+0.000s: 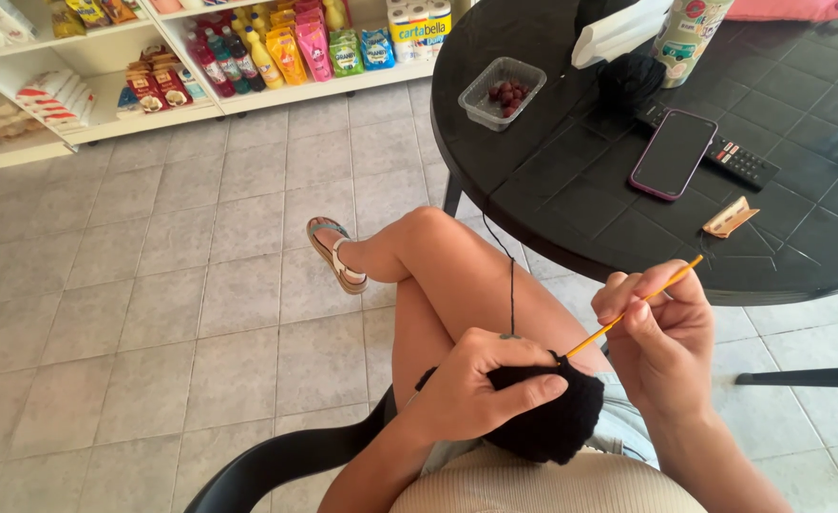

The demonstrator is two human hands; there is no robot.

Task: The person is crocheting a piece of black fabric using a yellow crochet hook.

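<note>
1. A round black table is standing to the person's right, carrying a phone, a remote, a ball of black yarn and a clear tub of dark berries.
2. The black crocheted piece is resting in the person's lap, above the crossed legs.
3. The left hand is gripping that piece, fingers closed over its top edge.
4. The right hand is pinching a thin orange crochet hook, its tip touching the piece.
5. A black strand is running up toward the table.

Black table bears phone, remote, berry tub.
</note>
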